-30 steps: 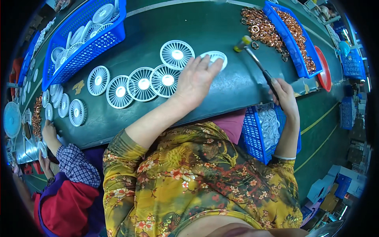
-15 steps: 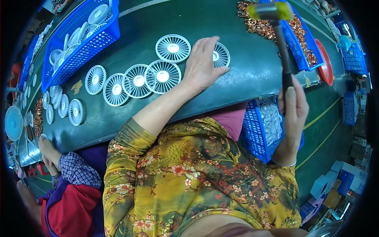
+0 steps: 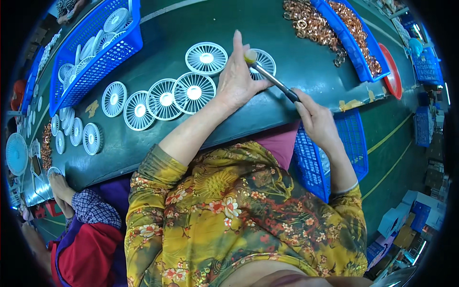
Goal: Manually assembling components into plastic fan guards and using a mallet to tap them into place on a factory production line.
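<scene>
A hammer [image 3: 279, 86] with a yellow-faced head is gripped by its dark handle in my right hand [image 3: 318, 117]. Its head is down over a round white grille [image 3: 268, 61], whose left part is hidden. My left hand [image 3: 234, 83] is at that grille's left edge, fingers stretched and thumb out to the right under the hammer head; whether it touches the grille I cannot tell. Left of this hand, another white grille [image 3: 206, 58] lies flat on the green table [image 3: 162, 48]. Several more stretch leftward, some overlapping, among them one grille [image 3: 193, 92] near my wrist.
Upper left stands a blue basket [image 3: 107, 62] of white grilles. Copper-coloured rings [image 3: 308, 24] lie heaped beside a blue tray [image 3: 334, 33] at upper right, near a red plate [image 3: 393, 79]. A blue basket [image 3: 308, 165] stands below the table edge. A co-worker's hand [image 3: 61, 186] is at far left.
My right hand has brought the raised hammer down and leftward onto the grille area beside my left hand. My left hand has shifted slightly left, its fingers pointing more upward.
</scene>
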Motion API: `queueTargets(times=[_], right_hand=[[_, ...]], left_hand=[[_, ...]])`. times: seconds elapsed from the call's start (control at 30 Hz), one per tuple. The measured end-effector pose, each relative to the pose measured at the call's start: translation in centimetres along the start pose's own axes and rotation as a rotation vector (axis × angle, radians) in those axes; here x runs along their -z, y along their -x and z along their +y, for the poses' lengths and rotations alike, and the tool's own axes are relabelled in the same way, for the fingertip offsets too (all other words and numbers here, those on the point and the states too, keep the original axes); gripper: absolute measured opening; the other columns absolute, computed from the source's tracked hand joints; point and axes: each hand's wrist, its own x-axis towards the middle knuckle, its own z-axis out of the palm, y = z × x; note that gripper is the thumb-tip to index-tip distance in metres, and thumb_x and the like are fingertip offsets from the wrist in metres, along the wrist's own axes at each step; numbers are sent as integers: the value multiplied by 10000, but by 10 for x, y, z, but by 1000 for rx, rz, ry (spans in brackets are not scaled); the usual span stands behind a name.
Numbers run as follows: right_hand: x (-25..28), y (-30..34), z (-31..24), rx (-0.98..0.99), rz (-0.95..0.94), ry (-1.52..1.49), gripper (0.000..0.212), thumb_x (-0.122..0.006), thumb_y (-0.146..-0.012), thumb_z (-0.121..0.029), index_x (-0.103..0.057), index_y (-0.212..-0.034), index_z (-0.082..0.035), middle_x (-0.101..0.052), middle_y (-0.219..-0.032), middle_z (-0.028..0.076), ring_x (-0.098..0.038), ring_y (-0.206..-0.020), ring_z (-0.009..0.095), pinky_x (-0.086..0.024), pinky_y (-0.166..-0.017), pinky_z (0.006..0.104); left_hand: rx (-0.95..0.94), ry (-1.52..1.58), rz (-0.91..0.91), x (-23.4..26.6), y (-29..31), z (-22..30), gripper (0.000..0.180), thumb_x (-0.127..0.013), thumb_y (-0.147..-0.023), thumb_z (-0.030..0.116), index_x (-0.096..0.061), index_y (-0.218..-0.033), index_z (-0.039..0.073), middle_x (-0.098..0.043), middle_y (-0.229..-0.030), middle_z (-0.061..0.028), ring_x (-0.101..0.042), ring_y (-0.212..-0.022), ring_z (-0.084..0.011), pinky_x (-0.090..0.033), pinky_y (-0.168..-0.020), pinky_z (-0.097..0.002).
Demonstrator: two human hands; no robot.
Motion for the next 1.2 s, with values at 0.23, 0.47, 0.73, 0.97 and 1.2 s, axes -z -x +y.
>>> queueTargets(times=[0.23,0.47,0.73,0.97,1.2], right_hand=[[59,17,-12,-257,-192,-153,285,-567,-935,-111,-606,-1204,-26,-680,-914,172,-669,-774,198,-496,-695,304],[42,12,-5,-240,-191,-98,280,-614,-900,-146,-625,-1160,-43,-654,-879,220,-653,-731,314,-501,-677,331],[32,-8,-39,-80,183,-310,330,-540,-941,-85,-567,-1260,-2,-668,-985,102,-561,-719,92,-462,-647,230],[-2,-29,-41,-17,-13,-53,328,-580,-921,-134,-600,-1244,-86,-657,-1030,232,-683,-880,320,-528,-757,354],[-21,-45,-33,-49,-117,-6,321,-565,-929,-213,-591,-1242,-148,-644,-1011,238,-637,-848,401,-517,-705,438]], left_hand=[[-321,-243,90,51,28,13,1015,-835,-647,232,-242,-1448,36,-333,-1419,-289,-332,-1337,-421,-324,-1094,-471],[33,-540,-42,87,-3,-20,1056,-838,-630,305,-232,-1461,65,-460,-1328,-272,-356,-1319,-414,-180,-1106,-595],[-11,-407,-40,70,-10,-17,1128,-859,-587,318,-203,-1461,38,-569,-1153,-227,-530,-1144,-369,-188,-1100,-614],[86,-326,-108,73,-4,-20,1208,-848,-594,354,-97,-1479,18,-542,-1250,-235,-507,-1214,-357,-158,-1126,-590],[21,-404,-67,83,-1,-20,1165,-831,-624,385,-125,-1476,21,-508,-1290,-254,-375,-1329,-370,-139,-1124,-589]])
